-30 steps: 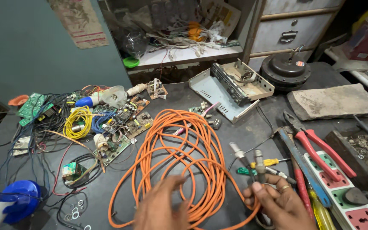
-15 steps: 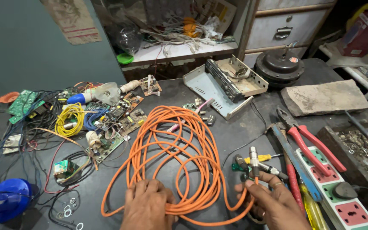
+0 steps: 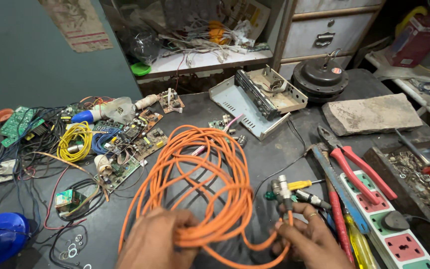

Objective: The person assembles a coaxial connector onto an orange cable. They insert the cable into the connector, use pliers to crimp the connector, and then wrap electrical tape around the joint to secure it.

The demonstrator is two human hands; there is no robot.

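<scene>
A large coil of orange cable (image 3: 200, 174) lies on the dark workbench (image 3: 279, 149). My left hand (image 3: 158, 241) grips the near side of the coil, fingers wrapped around several strands. My right hand (image 3: 312, 239) pinches the cable's free end, where a small metal connector (image 3: 283, 188) stands upright above my fingers. A yellow-handled screwdriver (image 3: 299, 184) and a green-tipped tool lie just behind the connector.
Circuit boards (image 3: 135, 137), a yellow wire coil (image 3: 73, 142) and tangled wires crowd the left. An opened metal device case (image 3: 262, 97), a round black motor (image 3: 320, 77) and a stone slab (image 3: 372, 113) sit behind. Red pliers (image 3: 359, 167) and a power strip (image 3: 394, 224) lie right.
My left hand has closed around the coil's near strands and lifted them. My right hand has shifted slightly with the connector. The camera has tilted down and moved closer.
</scene>
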